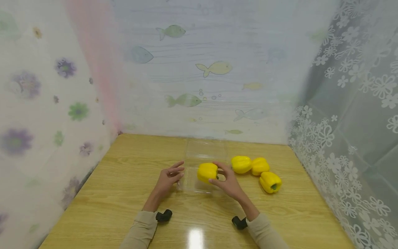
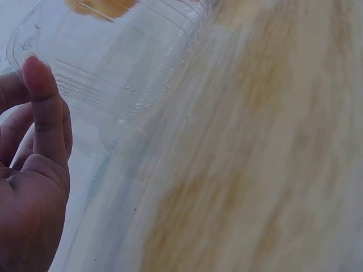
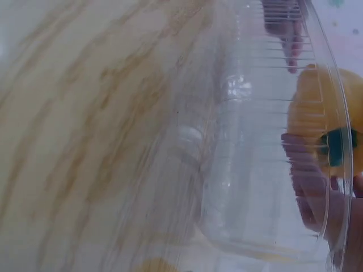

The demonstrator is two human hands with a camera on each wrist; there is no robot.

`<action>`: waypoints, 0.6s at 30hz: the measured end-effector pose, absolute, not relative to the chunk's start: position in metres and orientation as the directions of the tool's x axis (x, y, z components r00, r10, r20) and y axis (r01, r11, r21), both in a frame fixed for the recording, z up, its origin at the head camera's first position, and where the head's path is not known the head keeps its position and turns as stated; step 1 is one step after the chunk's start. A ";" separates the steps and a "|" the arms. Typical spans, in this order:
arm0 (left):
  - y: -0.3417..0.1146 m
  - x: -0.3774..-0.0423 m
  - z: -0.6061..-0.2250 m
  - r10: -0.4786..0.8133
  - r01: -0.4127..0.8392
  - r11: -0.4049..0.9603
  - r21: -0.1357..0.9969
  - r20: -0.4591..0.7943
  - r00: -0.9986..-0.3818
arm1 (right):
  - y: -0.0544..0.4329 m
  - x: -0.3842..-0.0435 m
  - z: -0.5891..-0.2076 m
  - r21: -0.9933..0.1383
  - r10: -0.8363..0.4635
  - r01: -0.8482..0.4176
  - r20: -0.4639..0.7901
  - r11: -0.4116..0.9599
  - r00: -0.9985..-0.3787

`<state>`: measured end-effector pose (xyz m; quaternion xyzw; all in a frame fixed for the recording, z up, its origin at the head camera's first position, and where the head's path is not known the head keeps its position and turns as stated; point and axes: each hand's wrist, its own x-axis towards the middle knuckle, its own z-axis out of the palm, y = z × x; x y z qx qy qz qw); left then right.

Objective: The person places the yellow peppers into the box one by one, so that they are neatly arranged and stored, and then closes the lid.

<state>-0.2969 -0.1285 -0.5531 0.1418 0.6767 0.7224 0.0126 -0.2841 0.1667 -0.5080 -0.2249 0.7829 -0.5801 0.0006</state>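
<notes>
In the head view, a yellow, blocky bell pepper (image 1: 207, 172) sits between the thumb and fingers of the right hand (image 1: 229, 185), which grip its sides with the stem end towards the palm. It is over the near section of an opened clear plastic box (image 1: 191, 185); whether it touches the bottom cannot be told. The left hand (image 1: 168, 180) is at the box's left edge, fingers pointing towards it. The transparent plastic nearly vanishes against the pale wood-grain table (image 1: 124, 173). To the right, just beside the right hand, three more yellow bell peppers (image 1: 260, 166) lie close together, the nearest showing its green stem end. Beige sleeves (image 1: 140, 228) and black wrist-worn devices (image 1: 164, 215) show below; fish-printed fabric (image 1: 214, 69) hangs behind.

In the left wrist view, the left thumb's tip is at the box's rim, the fingers bent behind it; whether they pinch the plastic cannot be told. A yellow-orange piece of pepper is cut off at the top. The tabletop is blurred.

In the right wrist view, the box wall stands in front of the gripped pepper, its green stem visible through the ribbed plastic. The right hand is partly cut off by the frame's edge; a skin-toned shape at the top is hard to identify.
</notes>
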 end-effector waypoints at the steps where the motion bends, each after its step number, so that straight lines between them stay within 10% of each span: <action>1: -0.129 -0.297 -0.554 0.210 0.176 -0.083 0.981 0.190 -0.959 | 0.165 -0.285 -0.508 -0.906 -0.353 -0.353 0.258 0.235 -0.899; 18: -0.129 -0.300 -0.555 0.215 0.181 -0.110 0.977 0.201 -0.956 | 0.135 -0.302 -0.507 -0.907 -0.374 -0.269 0.138 0.324 -0.917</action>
